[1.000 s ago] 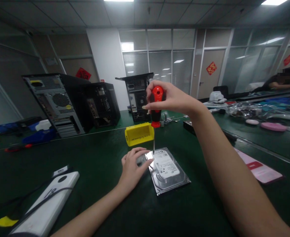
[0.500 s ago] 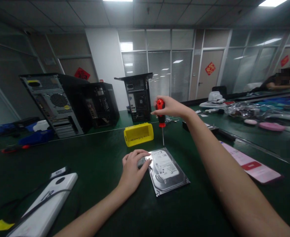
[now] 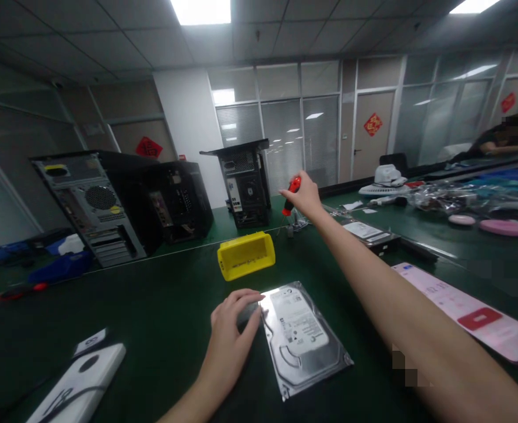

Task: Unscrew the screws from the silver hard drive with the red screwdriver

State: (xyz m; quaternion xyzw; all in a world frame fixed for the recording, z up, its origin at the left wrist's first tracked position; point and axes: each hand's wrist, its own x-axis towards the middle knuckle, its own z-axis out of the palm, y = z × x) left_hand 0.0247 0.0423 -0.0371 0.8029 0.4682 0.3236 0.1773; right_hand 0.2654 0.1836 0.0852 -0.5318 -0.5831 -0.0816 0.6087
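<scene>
A silver hard drive (image 3: 303,329) lies flat on the green table, its white label facing up. My left hand (image 3: 232,329) rests at its left edge, fingers stretched out and thumb apart, fingertips touching the drive. Farther off, my right hand (image 3: 305,191) is closed around the red and black handle of a screwdriver (image 3: 290,202). The thin shaft points down and to the left, beside a small cluster of shiny metal items (image 3: 297,224) I cannot make out. Left of the screwdriver stands a yellow bin (image 3: 246,258) on its side, with small dark pieces inside.
Opened computer cases (image 3: 104,205) stand at the back left. Right of my forearm lie a second drive (image 3: 367,231) and a pink-screened phone (image 3: 465,311). A white power strip (image 3: 82,382) is at the lower left. Plastic bags (image 3: 444,197) and a person (image 3: 505,138) are at the right.
My right hand has moved the screwdriver away from the hard drive, toward the metal items, and its shaft has tilted. My left hand stays at the drive. The view has tipped upward slightly.
</scene>
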